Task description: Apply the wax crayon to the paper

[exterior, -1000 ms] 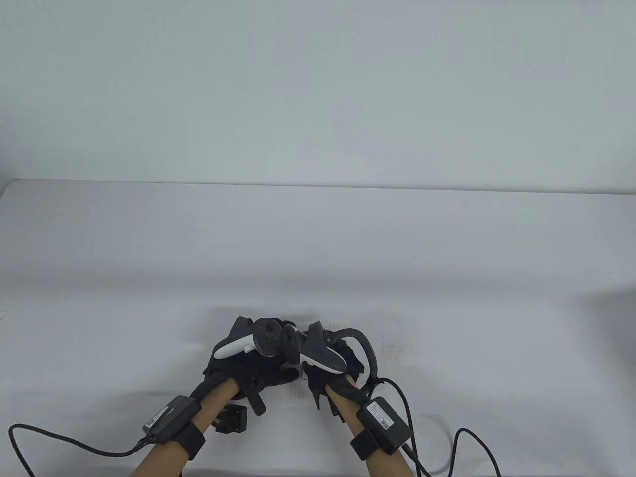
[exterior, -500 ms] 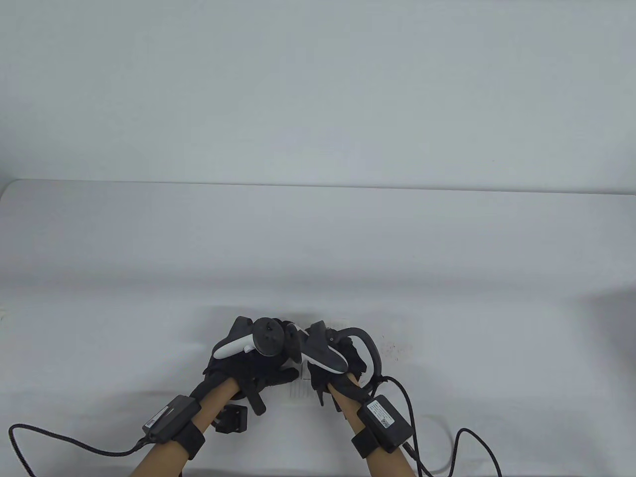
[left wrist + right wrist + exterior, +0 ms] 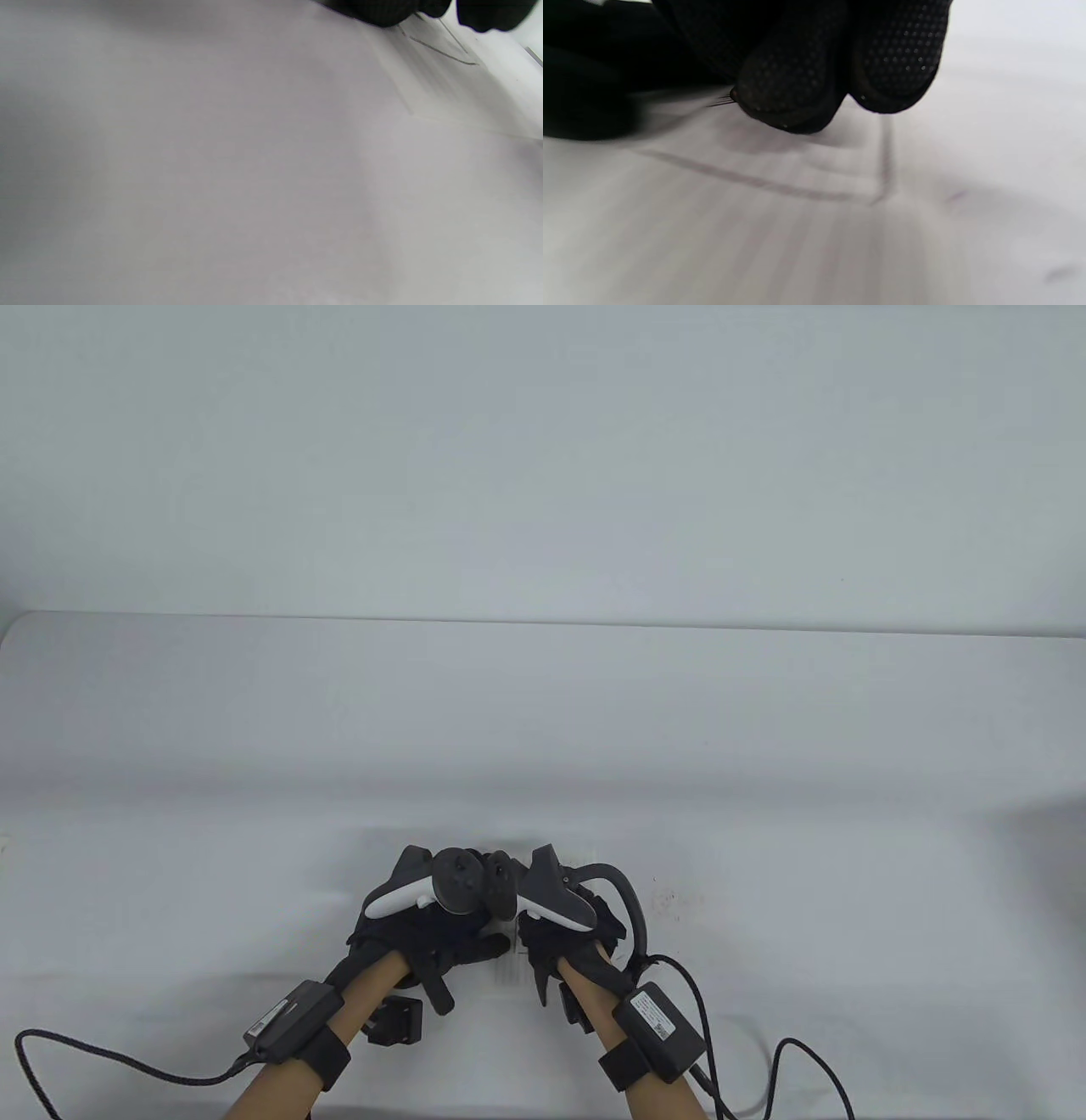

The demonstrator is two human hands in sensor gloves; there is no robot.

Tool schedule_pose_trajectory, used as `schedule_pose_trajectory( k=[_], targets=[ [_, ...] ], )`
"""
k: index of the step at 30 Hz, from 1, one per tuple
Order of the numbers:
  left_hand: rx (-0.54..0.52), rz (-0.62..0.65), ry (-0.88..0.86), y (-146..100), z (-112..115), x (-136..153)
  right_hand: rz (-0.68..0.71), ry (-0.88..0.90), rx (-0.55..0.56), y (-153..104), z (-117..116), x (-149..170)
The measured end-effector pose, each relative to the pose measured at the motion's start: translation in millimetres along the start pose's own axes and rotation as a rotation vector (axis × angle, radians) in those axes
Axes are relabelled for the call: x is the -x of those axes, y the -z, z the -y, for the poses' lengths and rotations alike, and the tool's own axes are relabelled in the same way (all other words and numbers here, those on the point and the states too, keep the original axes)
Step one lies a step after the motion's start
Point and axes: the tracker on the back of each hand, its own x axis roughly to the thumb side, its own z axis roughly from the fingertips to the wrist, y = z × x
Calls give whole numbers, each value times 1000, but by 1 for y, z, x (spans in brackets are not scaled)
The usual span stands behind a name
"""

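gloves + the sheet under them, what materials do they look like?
Gloves: the right hand wears black knit fabric, matte, with small shiny grip dots on the fingertips, probably rubbery. The left hand looks alike. Paper: thin, white, matte, with dull grey lines; a faint sheet edge shows in the left wrist view.

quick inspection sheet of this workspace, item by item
surface: white table, a few dark specks right of the hands.
job's things: paper under both hands, grey lines drawn on it; crayon hidden by the fingers.
clutter: small black block beside the left forearm.
hands: left hand rests on the paper; right hand has its fingertips bunched just above the lines, grip unclear.
cables: black cable from the left wrist, another black cable looping from the right.
surroundings: plain pale wall, nothing else seen.
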Motion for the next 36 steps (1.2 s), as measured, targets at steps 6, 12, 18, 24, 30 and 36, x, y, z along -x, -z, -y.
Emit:
schedule_pose_trajectory(
  k=[6,12,18,24,30,36],
  targets=[
    [1,0,0,0,0,0,160,87,-147,-10,6,-7],
    [1,1,-1,0,0,0,-21,-90,42,-4,1,3],
    [1,2,-3,0,0,0,109,143,-162,-7,3,2],
    [2,2,-2,0,1,0,35,-29,0,-7,2,3],
    [2,3,-5,0,1,0,59,120,-120,-7,3,8],
    [2,2,-2,0,0,0,69,9,-58,-11,4,1]
  ],
)
